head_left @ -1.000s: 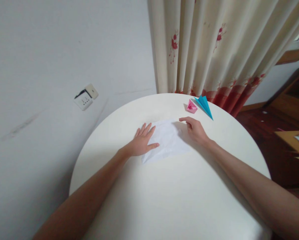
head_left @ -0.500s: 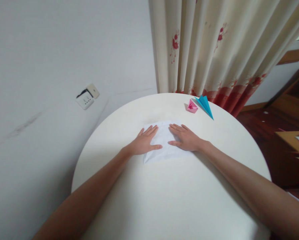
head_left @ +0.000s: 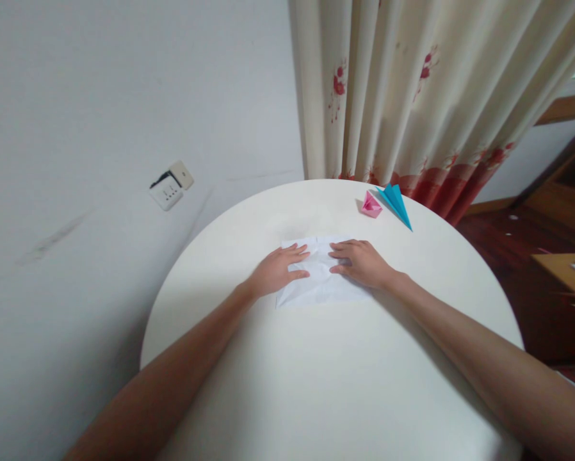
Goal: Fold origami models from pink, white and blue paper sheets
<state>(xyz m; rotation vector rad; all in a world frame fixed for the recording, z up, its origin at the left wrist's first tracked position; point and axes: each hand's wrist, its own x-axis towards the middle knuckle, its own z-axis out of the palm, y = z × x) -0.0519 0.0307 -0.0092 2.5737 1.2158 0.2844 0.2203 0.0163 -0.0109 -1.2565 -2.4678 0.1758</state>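
A creased sheet of white paper (head_left: 319, 285) lies flat on the round white table (head_left: 316, 378). My left hand (head_left: 278, 269) rests on the paper's left side, fingers stretched towards its middle and thumb apart. On the right side, my right hand (head_left: 361, 262) lies over the paper with its fingers pointing left. Both hands are open and neither grips anything. A strip of paper shows between the fingertips; the parts under the palms are hidden.
Near the table's far right edge sit a pink folded-paper piece (head_left: 371, 205) and a blue paper plane (head_left: 397, 205). Behind hangs a cream curtain (head_left: 378, 96) with red flowers. A wall socket (head_left: 166, 193) is on the left, and a wooden surface (head_left: 563, 272) stands on the right.
Both hands have shifted slightly on the paper, and their fingers are a little more bent. The paper's near edge sits slightly farther away. The folded pieces have stayed put.
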